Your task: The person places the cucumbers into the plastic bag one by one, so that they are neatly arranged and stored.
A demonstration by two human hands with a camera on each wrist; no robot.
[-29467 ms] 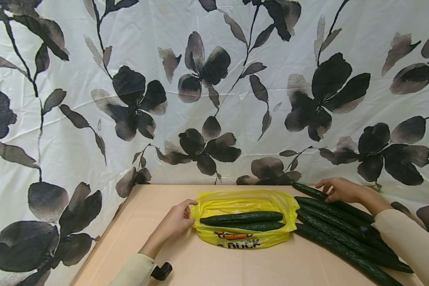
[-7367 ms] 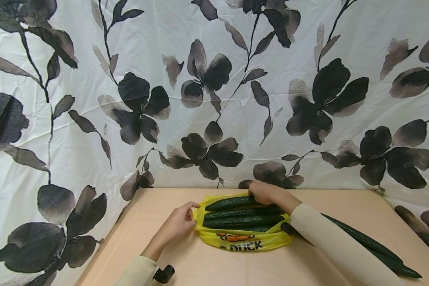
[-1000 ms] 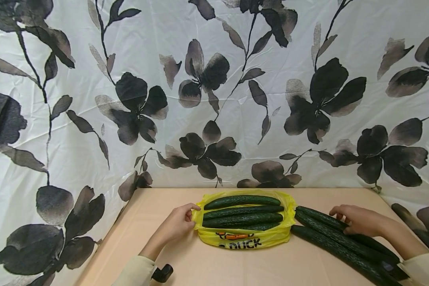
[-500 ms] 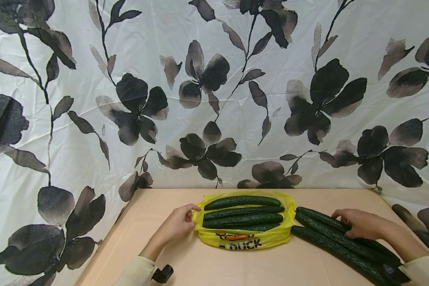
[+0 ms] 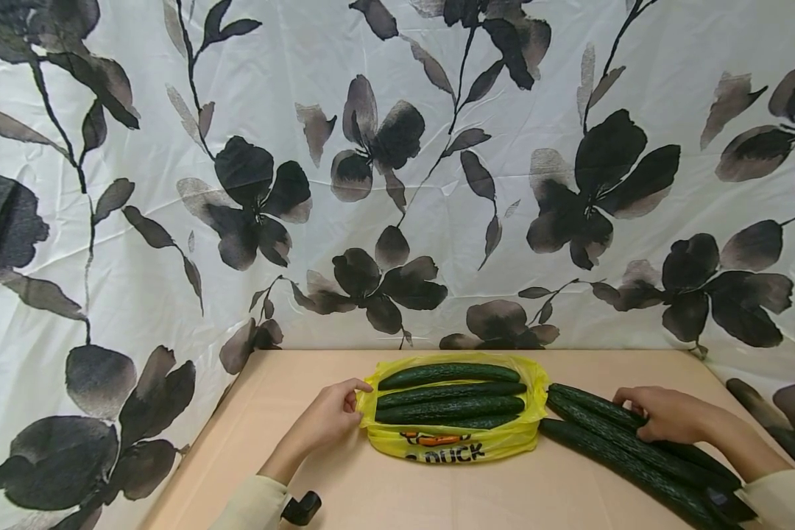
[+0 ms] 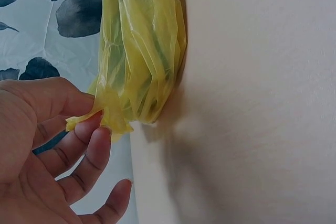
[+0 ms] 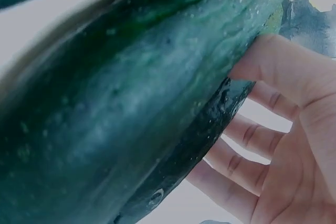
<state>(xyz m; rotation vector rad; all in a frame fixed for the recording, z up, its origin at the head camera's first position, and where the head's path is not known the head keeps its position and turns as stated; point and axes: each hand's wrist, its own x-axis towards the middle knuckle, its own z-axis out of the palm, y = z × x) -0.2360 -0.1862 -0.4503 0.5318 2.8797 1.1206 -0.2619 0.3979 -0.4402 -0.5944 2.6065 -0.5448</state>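
Note:
A yellow plastic bag lies open on the tan table with several dark green cucumbers stacked inside. My left hand pinches the bag's left edge; in the left wrist view, the left hand pinches a fold of the yellow bag between thumb and finger. Two long cucumbers lie loose to the right of the bag. My right hand grips the far one. The near one lies beside it. In the right wrist view the gripped cucumber fills the frame, my right hand curled around it.
A white curtain printed with black flowers hangs behind the table and drapes along its left and right sides. A small black strap piece sits at my left sleeve. Bare tabletop shows in front of the bag.
My right hand has sunk slightly onto the far loose cucumber and its fingers have curled around it. The left hand, the bag and its cucumbers have stayed put.

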